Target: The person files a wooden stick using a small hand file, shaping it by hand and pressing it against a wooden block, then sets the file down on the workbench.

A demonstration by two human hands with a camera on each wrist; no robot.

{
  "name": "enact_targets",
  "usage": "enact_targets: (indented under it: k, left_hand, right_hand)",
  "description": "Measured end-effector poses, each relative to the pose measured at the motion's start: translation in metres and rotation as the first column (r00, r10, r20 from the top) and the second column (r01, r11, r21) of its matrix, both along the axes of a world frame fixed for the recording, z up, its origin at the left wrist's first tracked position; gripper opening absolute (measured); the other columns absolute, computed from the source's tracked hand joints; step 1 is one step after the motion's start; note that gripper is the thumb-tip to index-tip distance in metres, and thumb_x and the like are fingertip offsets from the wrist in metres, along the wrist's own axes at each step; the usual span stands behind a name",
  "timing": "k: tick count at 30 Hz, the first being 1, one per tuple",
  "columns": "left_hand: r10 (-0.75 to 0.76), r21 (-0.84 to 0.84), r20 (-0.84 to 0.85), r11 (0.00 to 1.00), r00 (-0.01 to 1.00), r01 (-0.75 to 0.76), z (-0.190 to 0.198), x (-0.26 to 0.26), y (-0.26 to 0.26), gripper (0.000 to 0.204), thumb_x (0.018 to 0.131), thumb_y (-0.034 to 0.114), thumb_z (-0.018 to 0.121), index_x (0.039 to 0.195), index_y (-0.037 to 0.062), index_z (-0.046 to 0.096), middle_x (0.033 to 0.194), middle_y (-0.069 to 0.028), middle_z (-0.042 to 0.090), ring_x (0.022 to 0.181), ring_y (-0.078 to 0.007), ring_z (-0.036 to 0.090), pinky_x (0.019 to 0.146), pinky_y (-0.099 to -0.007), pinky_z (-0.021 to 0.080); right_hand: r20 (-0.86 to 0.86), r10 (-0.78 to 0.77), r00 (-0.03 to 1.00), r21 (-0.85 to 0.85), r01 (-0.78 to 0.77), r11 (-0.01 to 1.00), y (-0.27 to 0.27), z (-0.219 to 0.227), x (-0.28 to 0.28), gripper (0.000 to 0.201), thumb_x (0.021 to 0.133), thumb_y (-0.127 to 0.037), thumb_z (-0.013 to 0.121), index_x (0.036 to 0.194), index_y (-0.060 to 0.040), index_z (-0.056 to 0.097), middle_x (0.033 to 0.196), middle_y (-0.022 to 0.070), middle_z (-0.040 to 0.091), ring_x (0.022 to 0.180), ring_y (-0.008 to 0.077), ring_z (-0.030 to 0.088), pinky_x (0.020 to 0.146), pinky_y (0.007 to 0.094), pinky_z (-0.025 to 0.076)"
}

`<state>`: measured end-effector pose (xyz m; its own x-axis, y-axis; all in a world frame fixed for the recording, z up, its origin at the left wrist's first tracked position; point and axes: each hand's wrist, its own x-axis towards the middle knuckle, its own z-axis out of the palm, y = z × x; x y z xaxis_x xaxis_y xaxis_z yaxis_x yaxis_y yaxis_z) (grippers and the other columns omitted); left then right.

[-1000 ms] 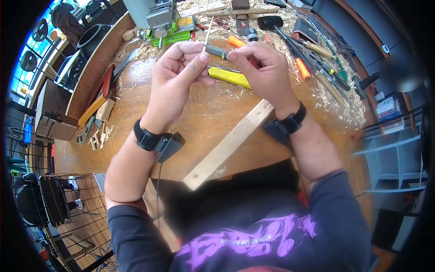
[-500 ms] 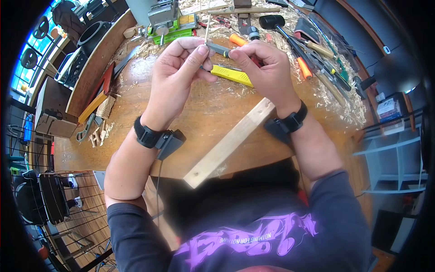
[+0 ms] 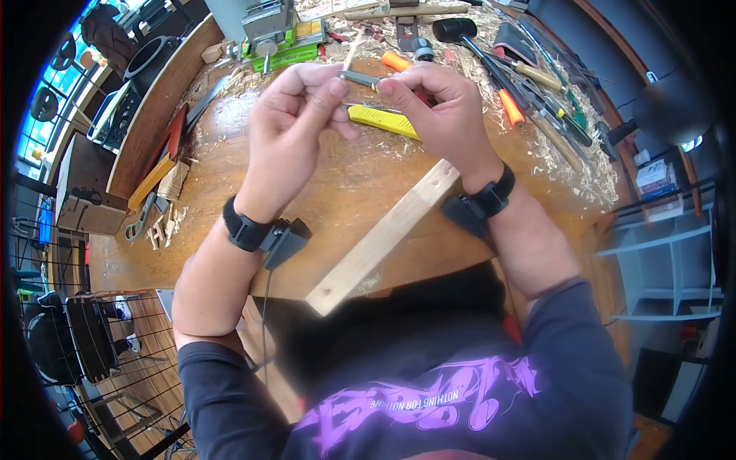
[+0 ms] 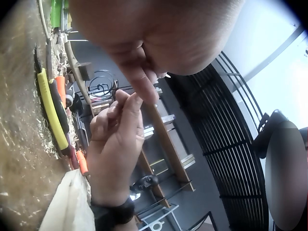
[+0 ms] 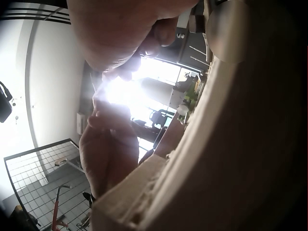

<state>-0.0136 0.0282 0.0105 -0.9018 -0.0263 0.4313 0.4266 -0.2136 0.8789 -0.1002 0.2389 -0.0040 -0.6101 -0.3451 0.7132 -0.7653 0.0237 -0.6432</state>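
Note:
Between thumb and forefinger, my left hand (image 3: 295, 115) pinches a thin wooden stick (image 3: 353, 50) that points up and away. A flat grey tool like a small file (image 3: 359, 78) is in the pinch of my right hand (image 3: 443, 107), and its far end meets the stick at the left fingertips. Both hands are raised above the bench, thumbs facing each other. In the left wrist view the right hand (image 4: 118, 144) shows with curled fingers; the tool is hidden there. Under the hands lies a yellow-handled tool (image 3: 383, 121).
A wooden strip (image 3: 387, 238) with a hole near its end lies diagonally over the bench's front edge. Shavings, a black mallet (image 3: 455, 31) and orange-handled tools (image 3: 510, 107) crowd the back right. A green-based vise (image 3: 268, 46) stands behind; scissors (image 3: 140, 222) lie at left.
Both hands have shifted slightly left in the head view, along with the bench. The stick leans further right and the grey tool lies flatter. Both grips are unchanged.

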Motion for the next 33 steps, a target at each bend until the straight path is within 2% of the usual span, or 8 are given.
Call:
enact_targets:
  k: [5, 13, 17, 24, 26, 27, 30, 33]
  left_hand:
    - [-0.057, -0.071, 0.016, 0.996, 0.998, 0.058, -0.008, -0.003, -0.001, 0.014, 0.112, 0.011, 0.065, 0.119, -0.0003, 0.069, 0.095, -0.0036, 0.069, 0.081, -0.0094, 0.067, 0.073, -0.0296, 0.063]
    - [-0.085, -0.1, -0.019, 0.992, 0.996, 0.083, -0.008, -0.006, -0.003, 0.014, 0.113, 0.009, 0.062, 0.12, -0.0003, 0.068, 0.103, -0.0053, 0.07, 0.082, -0.0105, 0.067, 0.073, -0.0305, 0.064]
    - [-0.016, -0.092, -0.015, 0.996, 1.0, 0.015, 0.005, 0.0, -0.007, 0.014, 0.113, 0.011, 0.061, 0.119, -0.0002, 0.068, 0.106, -0.0066, 0.071, 0.083, -0.0107, 0.068, 0.074, -0.0287, 0.062]
    - [-0.09, -0.12, -0.032, 0.989, 0.995, 0.086, -0.005, -0.003, -0.008, 0.017, 0.113, 0.011, 0.062, 0.123, -0.0004, 0.068, 0.104, -0.0063, 0.071, 0.083, -0.0106, 0.068, 0.075, -0.0288, 0.063]
    - [-0.043, -0.09, -0.026, 0.995, 0.999, 0.04, 0.0, -0.003, -0.007, 0.018, 0.113, 0.011, 0.062, 0.126, -0.0004, 0.067, 0.105, -0.0066, 0.071, 0.084, -0.0106, 0.068, 0.075, -0.0296, 0.064]
    - [-0.073, -0.077, -0.024, 0.994, 0.997, 0.071, -0.005, -0.005, -0.007, 0.02, 0.113, 0.011, 0.062, 0.129, -0.0007, 0.066, 0.106, -0.0074, 0.071, 0.085, -0.0105, 0.068, 0.076, -0.0297, 0.064]
    - [-0.124, -0.095, -0.015, 0.988, 0.992, 0.122, -0.013, -0.006, -0.005, 0.022, 0.114, 0.011, 0.061, 0.131, -0.0006, 0.065, 0.109, -0.0082, 0.072, 0.085, -0.0107, 0.068, 0.075, -0.0298, 0.064]
    - [-0.043, -0.095, -0.049, 0.995, 0.998, 0.038, -0.004, -0.003, -0.006, 0.022, 0.114, 0.011, 0.06, 0.132, -0.0005, 0.065, 0.109, -0.0079, 0.072, 0.085, -0.011, 0.068, 0.074, -0.03, 0.064]
  right_hand:
    - [0.026, 0.005, 1.0, -0.026, -0.005, 1.0, -0.004, -0.002, 0.003, 0.022, 0.098, -0.024, 0.087, 0.096, -0.0027, 0.082, 0.075, -0.0033, 0.067, 0.064, 0.0022, 0.052, 0.056, 0.0225, 0.039]
    - [0.013, 0.043, 0.999, -0.038, -0.043, 0.998, -0.005, -0.001, -0.001, 0.021, 0.098, -0.024, 0.087, 0.096, -0.0033, 0.082, 0.074, -0.0039, 0.067, 0.063, 0.0013, 0.051, 0.055, 0.0218, 0.039]
    - [0.022, 0.055, 0.998, -0.032, -0.055, 0.998, 0.0, -0.006, -0.006, 0.02, 0.098, -0.023, 0.087, 0.097, -0.0034, 0.083, 0.071, -0.0051, 0.066, 0.062, 0.0001, 0.051, 0.054, 0.0212, 0.038]
    - [0.028, 0.005, 1.0, -0.009, -0.004, 1.0, -0.001, -0.003, 0.0, 0.023, 0.098, -0.025, 0.087, 0.095, -0.0026, 0.083, 0.07, -0.006, 0.067, 0.063, -0.0004, 0.052, 0.054, 0.021, 0.039]
    - [0.004, 0.062, 0.998, -0.095, -0.061, 0.994, 0.001, -0.005, -0.006, 0.025, 0.099, -0.026, 0.087, 0.095, -0.002, 0.083, 0.069, -0.0056, 0.067, 0.063, -0.0006, 0.053, 0.054, 0.0212, 0.039]
    - [0.101, 0.043, 0.994, 0.011, -0.044, 0.999, 0.005, 0.017, 0.008, 0.014, 0.1, -0.012, 0.081, 0.095, 0.0012, 0.082, 0.074, -0.0008, 0.071, 0.062, 0.0022, 0.053, 0.053, 0.0235, 0.037]
    - [0.0, 0.043, 0.999, -0.046, -0.043, 0.998, -0.004, 0.009, 0.006, 0.013, 0.1, -0.011, 0.082, 0.095, 0.0011, 0.082, 0.075, -0.0007, 0.071, 0.061, 0.0021, 0.052, 0.053, 0.0236, 0.037]
    - [0.077, 0.068, 0.995, -0.029, -0.066, 0.997, 0.003, 0.01, 0.001, 0.012, 0.099, -0.011, 0.082, 0.095, 0.0011, 0.082, 0.073, -0.0008, 0.07, 0.061, 0.0023, 0.052, 0.053, 0.0239, 0.037]
